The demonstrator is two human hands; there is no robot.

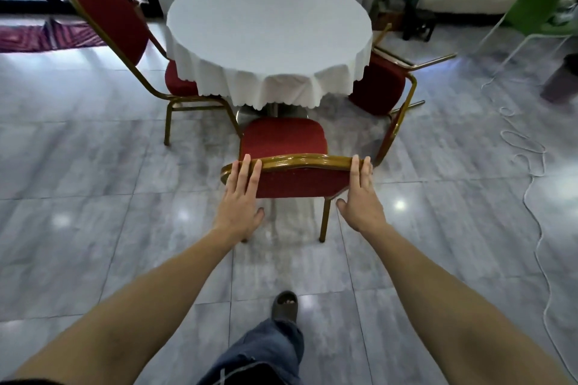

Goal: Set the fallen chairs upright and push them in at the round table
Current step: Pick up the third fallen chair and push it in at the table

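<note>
Both hands lie flat against the back of the near chair (pixel 297 180), which stands upright in front of the round counter (pixel 269 31), its seat not yet under the white cloth. The left hand (pixel 240 200) has straight fingers over the top rail; the right hand (pixel 359 197) does the same at the other corner, and neither one grips. To push well, I think both palms should press evenly so the chair goes straight between the counter's base and does not turn. The fallen chair (pixel 384 87) lies on its side at the right, touching the cloth edge, so the near chair should keep away from its legs.
</note>
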